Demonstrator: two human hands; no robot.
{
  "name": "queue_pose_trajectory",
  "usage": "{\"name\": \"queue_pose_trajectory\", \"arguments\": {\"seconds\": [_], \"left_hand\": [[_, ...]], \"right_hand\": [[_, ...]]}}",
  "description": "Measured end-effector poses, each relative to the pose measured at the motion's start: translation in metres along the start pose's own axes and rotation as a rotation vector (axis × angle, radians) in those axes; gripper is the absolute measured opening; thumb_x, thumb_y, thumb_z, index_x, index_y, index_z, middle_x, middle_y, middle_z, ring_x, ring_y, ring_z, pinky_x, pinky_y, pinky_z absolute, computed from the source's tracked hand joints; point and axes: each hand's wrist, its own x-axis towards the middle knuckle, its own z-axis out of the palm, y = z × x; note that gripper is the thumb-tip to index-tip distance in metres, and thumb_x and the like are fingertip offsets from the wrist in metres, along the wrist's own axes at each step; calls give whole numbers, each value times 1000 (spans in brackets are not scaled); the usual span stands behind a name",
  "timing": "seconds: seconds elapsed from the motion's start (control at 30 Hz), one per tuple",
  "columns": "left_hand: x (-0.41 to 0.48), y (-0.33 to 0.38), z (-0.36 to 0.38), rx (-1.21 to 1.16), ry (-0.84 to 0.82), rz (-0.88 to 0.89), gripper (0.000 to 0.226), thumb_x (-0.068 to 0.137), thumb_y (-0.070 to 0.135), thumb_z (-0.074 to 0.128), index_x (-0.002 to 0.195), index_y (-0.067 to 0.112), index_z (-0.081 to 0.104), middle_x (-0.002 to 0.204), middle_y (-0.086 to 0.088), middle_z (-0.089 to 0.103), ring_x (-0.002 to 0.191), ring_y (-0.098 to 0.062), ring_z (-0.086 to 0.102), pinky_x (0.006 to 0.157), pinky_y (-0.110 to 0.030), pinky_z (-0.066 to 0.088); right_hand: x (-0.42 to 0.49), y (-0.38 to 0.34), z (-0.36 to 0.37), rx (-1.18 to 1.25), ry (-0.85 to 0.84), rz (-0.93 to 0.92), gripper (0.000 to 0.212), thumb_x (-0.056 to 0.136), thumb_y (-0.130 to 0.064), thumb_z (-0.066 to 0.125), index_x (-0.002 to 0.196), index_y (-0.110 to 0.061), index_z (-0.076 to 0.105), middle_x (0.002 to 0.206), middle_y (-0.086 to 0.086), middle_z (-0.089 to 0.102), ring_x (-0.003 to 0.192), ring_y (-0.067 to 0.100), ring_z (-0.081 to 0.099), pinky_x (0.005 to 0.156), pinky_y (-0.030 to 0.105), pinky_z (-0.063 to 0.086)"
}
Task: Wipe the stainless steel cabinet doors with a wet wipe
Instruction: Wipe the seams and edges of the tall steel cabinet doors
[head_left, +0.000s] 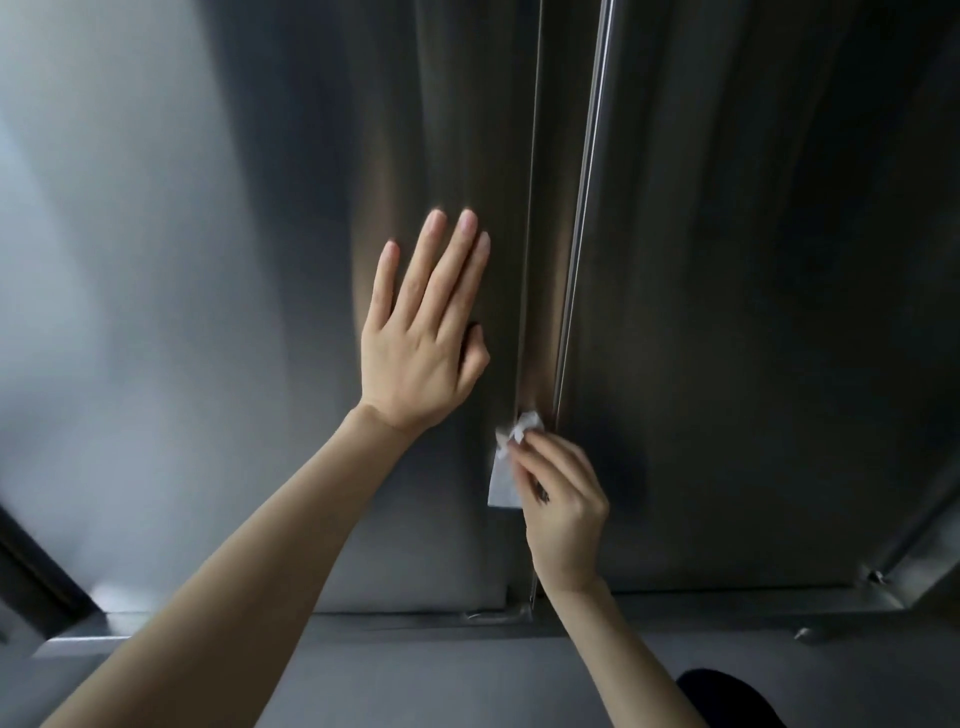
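**Wipe pinched at the seam, flat palm on the left door**

Wipe first: the wet wipe (504, 478) sits low on the cabinet front, right where the left door (234, 260) meets the right door (753, 312). Its crumpled top is pressed into the seam (530, 260), and a loose flap hangs down over the left door's edge.

The right hand (563, 509) has it, fingers curled in, with the cloth pinched at the fingertips (521, 441). The left hand (421, 343) lies on the left door just left of the seam, a little farther up than the wipe. Its four fingers are straight and close together, the thumb is tucked to the side, and it holds nothing.

From here the wipe looks thin, limp and feather-light. It would likely fold and bunch under any push, so gathering it into a wad behind the fingertips seems better than holding one corner. Being damp, it should glide easily on the steel.

The doors look hard, smooth and rigid, probably slippery when wet and quick to show fingerprints. The flat palm is likely steadying the left one.

Counted:
- two doors
- one seam between them
- one bright strip (587, 208) running down just right of the seam
- one wipe
- two bare hands
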Motion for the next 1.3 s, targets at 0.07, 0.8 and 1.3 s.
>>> {"name": "queue_pose_trajectory", "arguments": {"seconds": [0.07,0.8,1.3], "left_hand": [[-19,11,2,-26,-27,-22,71,88,23,42,154,8,21,158,-7,22,150,-26,9,121,-46,8],[-122,65,33,-100,83,-256,58,91,13,37,148,12,31,155,-2,25,150,-20,8,122,-41,9],[-202,75,23,-111,-180,-110,64,93,13,49,152,13,24,161,-2,14,150,-25,8,123,-42,7]], "right_hand": [[17,-3,2,29,65,-6,13,78,-1,73,91,-2,75,97,7,71,93,16,64,90,25,50],[-42,40,19,21,82,-211,19,83,-4,69,102,-3,72,112,5,64,108,12,58,97,26,46],[-102,54,24,37,49,-113,24,77,2,72,100,-1,72,107,10,67,106,14,59,97,26,47]]}}
